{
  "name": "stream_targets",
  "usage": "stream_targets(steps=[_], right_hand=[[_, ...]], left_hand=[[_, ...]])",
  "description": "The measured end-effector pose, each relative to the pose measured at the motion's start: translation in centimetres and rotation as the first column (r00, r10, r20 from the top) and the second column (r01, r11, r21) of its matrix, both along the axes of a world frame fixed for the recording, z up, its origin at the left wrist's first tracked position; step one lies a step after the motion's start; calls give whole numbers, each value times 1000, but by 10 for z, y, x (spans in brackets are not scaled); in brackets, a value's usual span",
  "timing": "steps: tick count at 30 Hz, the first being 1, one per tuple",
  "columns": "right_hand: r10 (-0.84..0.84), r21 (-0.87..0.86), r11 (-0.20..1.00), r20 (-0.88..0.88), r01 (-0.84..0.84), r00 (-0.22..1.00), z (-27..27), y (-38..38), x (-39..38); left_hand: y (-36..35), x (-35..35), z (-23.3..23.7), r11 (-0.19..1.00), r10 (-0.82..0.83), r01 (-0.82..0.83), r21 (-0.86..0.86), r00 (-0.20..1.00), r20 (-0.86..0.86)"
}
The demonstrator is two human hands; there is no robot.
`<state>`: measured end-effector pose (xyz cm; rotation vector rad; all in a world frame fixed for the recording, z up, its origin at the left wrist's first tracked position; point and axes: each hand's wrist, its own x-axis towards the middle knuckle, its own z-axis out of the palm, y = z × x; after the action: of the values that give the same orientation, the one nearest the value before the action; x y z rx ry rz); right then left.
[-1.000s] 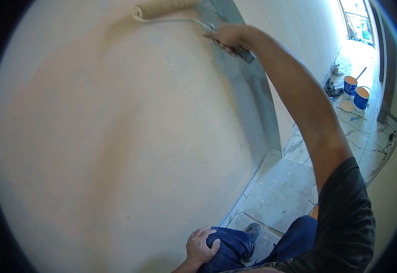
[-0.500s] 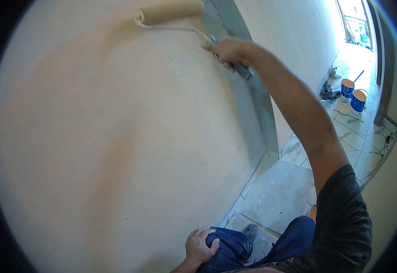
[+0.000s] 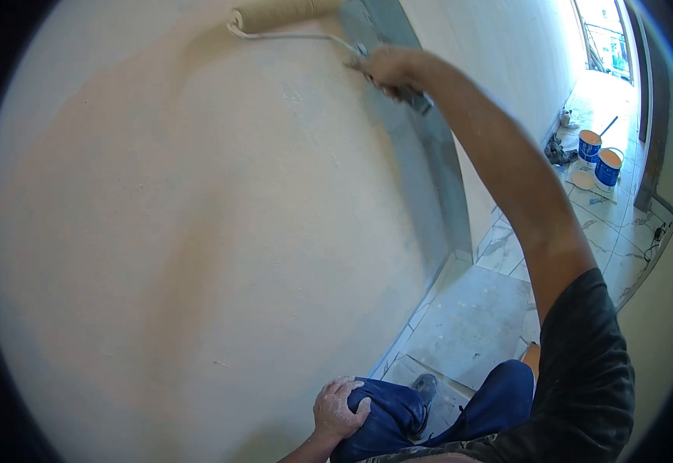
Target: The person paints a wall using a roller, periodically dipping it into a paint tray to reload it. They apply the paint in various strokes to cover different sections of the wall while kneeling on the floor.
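Up near the top of the view, my right hand (image 3: pixel 392 69) is wrapped round the handle of a paint roller (image 3: pixel 284 14). Its beige sleeve lies at the upper part of the wall (image 3: pixel 236 216), partly cut off by the frame's top edge, with the wire frame running right to the handle. Pale peach paint covers much of this wall, and a grey unpainted strip (image 3: pixel 429 154) borders it on the right. Low in the view, my left hand (image 3: pixel 338 409) rests over my bent knee, fingers spread on the blue trousers (image 3: pixel 386 413) and speckled with paint.
Two blue-and-white paint buckets (image 3: pixel 608 170) of peach paint stand on the tiled floor at the right, a stick in one. A round lid (image 3: pixel 582 180) and a dark crumpled bag (image 3: pixel 558 151) lie nearby. A grey sheet (image 3: pixel 471 320) covers the floor beside the wall.
The roller and my right hand have shifted slightly upward in the view, and more of the sleeve is cut off at the top. My left hand stays on the knee.
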<state>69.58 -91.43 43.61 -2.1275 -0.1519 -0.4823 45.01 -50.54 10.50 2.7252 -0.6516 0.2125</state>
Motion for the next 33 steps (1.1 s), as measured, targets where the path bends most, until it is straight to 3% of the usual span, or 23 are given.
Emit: stream_targets(steps=[2, 6, 9, 11, 12, 14, 17, 20, 24, 27, 29, 33], right_hand=[[27, -17, 1000, 98, -26, 995, 23, -3, 5], [-26, 88, 996, 83, 18, 996, 7, 7, 9], [-3, -52, 999, -17, 2, 1000, -55, 6, 20], [146, -551, 833, 309, 52, 940, -111, 4, 29], [149, -552, 833, 298, 43, 943, -129, 8, 29], [22, -226, 974, -49, -32, 999, -168, 16, 26], [31, -236, 971, 3, -30, 999, -248, 16, 45], [-38, -87, 996, -152, 25, 988, -253, 39, -7], [1, 15, 1000, -112, 0, 994, -319, 47, -15], [12, 63, 998, -238, 3, 971, -365, 53, -23], [8, 108, 994, -197, 14, 980, -406, 59, -24], [78, 146, 989, -321, -32, 944, -468, 68, -34]], left_hand=[[-2, 1, 0, 1000, -16, 16, -6, 1000, 14], [-1, 2, -2, 1000, -11, 11, -7, 1000, -7], [5, -2, -1, 1000, -3, 2, -27, 999, -41], [5, -2, 1, 1000, -15, 15, -23, 1000, -26], [4, -1, 1, 1000, -12, 12, -24, 999, -38], [6, -1, 2, 1000, -27, 27, -9, 999, -30], [7, 0, -2, 998, -65, 65, -9, 998, 5], [4, 1, 2, 997, -73, 72, -36, 997, -23], [1, 2, 4, 997, -69, 67, -39, 996, -58], [4, 2, 5, 995, -92, 88, -48, 992, -92], [5, 1, 3, 996, -80, 76, -48, 993, -82], [6, 0, 5, 998, -65, 63, -15, 987, -147]])
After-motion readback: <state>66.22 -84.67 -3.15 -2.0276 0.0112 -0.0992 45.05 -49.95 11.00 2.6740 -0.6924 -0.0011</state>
